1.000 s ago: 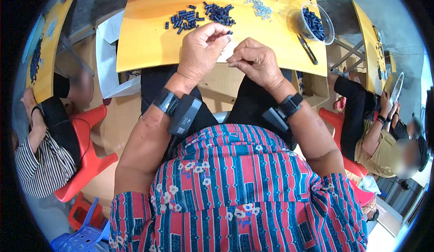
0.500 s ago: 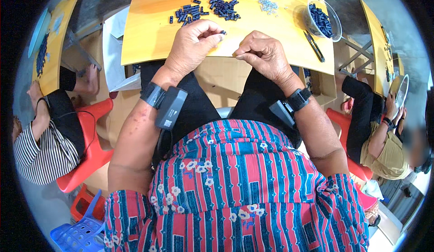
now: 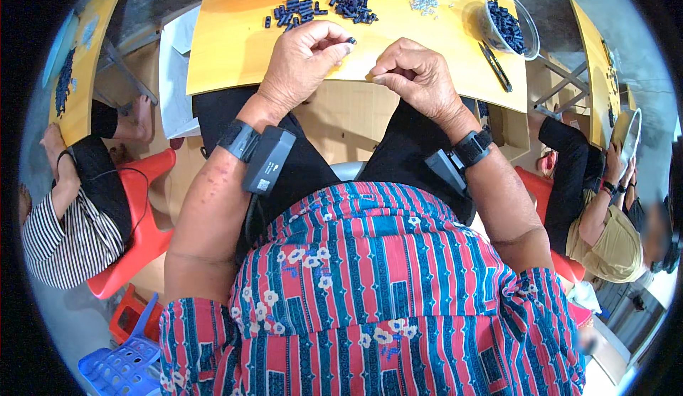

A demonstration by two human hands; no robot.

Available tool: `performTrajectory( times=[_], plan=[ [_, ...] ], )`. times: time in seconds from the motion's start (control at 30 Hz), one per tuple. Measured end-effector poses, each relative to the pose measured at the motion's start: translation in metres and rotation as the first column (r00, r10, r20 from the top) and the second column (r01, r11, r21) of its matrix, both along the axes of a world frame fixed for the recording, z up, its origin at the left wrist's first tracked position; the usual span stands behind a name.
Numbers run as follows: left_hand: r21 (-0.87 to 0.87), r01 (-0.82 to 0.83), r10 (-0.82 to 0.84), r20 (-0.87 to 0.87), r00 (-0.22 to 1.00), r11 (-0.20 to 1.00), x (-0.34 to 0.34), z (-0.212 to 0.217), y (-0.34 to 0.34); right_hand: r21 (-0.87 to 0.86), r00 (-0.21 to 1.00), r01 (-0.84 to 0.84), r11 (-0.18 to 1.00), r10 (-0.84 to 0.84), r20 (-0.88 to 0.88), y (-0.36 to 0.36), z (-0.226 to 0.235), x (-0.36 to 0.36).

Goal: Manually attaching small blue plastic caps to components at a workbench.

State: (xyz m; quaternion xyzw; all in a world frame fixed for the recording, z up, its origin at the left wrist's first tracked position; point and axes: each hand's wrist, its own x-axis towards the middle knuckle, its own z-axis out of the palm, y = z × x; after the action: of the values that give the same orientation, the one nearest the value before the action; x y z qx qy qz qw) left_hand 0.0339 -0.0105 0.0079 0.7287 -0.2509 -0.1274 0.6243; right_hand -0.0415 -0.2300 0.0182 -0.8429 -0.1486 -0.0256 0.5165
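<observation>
Yellow table [image 3: 235,55], two bare hands over its near edge; clock read from the gap between the hands. Left hand [image 3: 295,62]: fingertips pinched on one small dark piece [image 3: 351,41], at 11 o'clock. Right hand [image 3: 421,75]: curled, thumb and forefinger nearly meeting; contents, if any, cannot be told. Step in hand, as judged: fingertip handling of that single piece. Next move appears to call for a steady, light pinch. Surroundings: loose dark pieces [image 3: 293,12] at 10, just beyond the left hand; denser dark heap [image 3: 352,5] at 12; small clear parts [image 3: 421,0] near 1; transparent tub [image 3: 531,35] between 2 and 3; black pen-like tool [image 3: 496,67] at 3. Obstruction: fingers cover most of the held piece; nearby loose pieces could be knocked.
</observation>
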Motion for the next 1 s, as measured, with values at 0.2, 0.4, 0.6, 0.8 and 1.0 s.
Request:
performTrajectory(
  times=[0.2, 0.4, 0.6, 0.8, 1.0],
  plan=[
    [0.032, -0.002, 0.0, 0.042, 0.999, 0.999, 0.002, -0.005, 0.002, 0.045, 1.0, 0.019, 0.999, -0.018, -0.008, 0.005, -0.002, 0.002],
    [0.066, 0.0, -0.003, 0.053, 0.999, 0.998, 0.005, -0.007, 0.002, 0.035, 0.998, 0.038, 0.999, -0.036, -0.043, 0.005, -0.002, 0.006],
    [0.013, 0.011, -0.012, 0.066, 0.998, 1.0, 0.004, -0.006, -0.004, 0.079, 0.995, 0.072, 0.994, -0.067, -0.067, 0.002, -0.003, 0.006],
    [0.02, 0.005, -0.006, 0.078, 0.997, 1.0, 0.005, -0.007, -0.007, 0.098, 0.992, 0.073, 0.993, -0.062, -0.111, 0.0, -0.005, 0.007],
    [0.084, 0.0, -0.011, 0.124, 0.992, 0.996, 0.006, -0.009, -0.01, 0.129, 0.987, 0.112, 0.985, -0.096, -0.126, -0.002, -0.007, 0.009]
  ],
)
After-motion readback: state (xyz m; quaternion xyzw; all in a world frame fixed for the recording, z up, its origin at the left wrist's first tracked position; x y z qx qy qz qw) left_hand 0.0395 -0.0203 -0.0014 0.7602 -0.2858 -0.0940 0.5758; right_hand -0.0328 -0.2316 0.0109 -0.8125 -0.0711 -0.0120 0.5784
